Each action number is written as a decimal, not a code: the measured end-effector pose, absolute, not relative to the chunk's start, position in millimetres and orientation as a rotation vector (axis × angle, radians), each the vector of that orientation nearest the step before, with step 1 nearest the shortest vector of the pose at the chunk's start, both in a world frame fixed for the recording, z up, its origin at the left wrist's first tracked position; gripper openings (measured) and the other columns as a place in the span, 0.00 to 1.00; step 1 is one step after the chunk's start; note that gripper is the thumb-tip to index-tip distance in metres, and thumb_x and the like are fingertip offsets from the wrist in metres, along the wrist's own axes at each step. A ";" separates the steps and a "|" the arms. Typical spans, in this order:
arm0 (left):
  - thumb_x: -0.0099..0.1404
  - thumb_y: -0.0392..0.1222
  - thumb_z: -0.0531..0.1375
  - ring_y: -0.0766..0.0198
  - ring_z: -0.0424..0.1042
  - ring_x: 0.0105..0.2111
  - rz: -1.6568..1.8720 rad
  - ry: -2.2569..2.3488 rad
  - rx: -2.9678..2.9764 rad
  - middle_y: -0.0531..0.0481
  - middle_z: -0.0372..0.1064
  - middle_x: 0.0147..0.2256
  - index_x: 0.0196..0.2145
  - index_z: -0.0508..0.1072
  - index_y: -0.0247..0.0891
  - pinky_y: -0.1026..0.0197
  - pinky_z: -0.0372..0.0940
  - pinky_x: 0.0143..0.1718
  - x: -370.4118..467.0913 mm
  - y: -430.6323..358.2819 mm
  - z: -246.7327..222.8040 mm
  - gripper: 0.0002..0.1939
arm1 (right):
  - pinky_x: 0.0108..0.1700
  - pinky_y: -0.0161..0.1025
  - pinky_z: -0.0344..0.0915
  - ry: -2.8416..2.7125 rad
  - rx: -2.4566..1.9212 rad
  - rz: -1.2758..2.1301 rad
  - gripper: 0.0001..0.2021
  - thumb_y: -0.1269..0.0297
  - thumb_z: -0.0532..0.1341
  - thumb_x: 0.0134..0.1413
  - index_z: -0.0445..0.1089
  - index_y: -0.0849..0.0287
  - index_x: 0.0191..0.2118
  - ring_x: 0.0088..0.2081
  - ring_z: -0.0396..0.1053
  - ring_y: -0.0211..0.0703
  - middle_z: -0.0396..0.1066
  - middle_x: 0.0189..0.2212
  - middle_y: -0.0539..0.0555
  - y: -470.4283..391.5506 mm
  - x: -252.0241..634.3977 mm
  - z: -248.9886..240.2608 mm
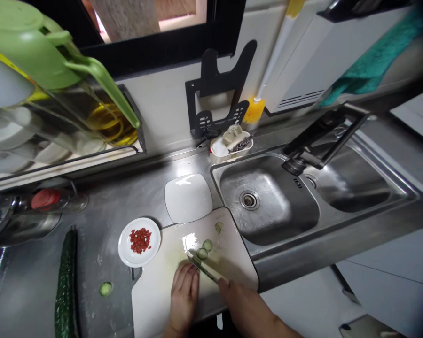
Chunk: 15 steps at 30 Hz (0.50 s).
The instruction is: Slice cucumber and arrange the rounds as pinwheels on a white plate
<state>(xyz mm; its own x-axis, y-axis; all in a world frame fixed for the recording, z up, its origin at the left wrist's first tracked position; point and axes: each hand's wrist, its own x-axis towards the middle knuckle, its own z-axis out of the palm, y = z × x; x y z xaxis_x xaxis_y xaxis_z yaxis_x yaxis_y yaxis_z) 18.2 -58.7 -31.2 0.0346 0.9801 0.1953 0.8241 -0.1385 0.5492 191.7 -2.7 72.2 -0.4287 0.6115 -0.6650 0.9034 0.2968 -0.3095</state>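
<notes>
My right hand [238,300] is wrapped round the handle of a kitchen knife [206,271], its blade pointing up and left over the white cutting board [155,291]. Beside the blade, my left hand [184,293] rests on the board with its fingers curled together. Whatever lies under those fingers is hidden from view. Just past the blade are two cucumber slices [205,249], and a thinner cucumber piece [218,227] lies near the board's far right corner. A whole dark green cucumber [66,286] and a cut cucumber end [105,288] lie on the steel counter to the left.
A white plate of red berries [123,244] overlaps the board's left corner. A square white plate [188,199] touches the board's far edge. To the right is a steel sink [268,188] with a black faucet [299,150]. An oil jug [105,108] stands on the left shelf.
</notes>
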 end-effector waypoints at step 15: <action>0.66 0.33 0.50 0.60 0.71 0.45 0.775 1.841 1.997 0.46 0.74 0.41 0.43 0.71 0.37 0.50 0.65 0.51 19.2 -55.7 -26.9 0.12 | 0.29 0.34 0.64 2.262 1.405 -0.773 0.18 0.83 0.48 0.49 0.69 0.61 0.39 0.30 0.73 0.44 0.74 0.30 0.57 -11.2 178.6 36.4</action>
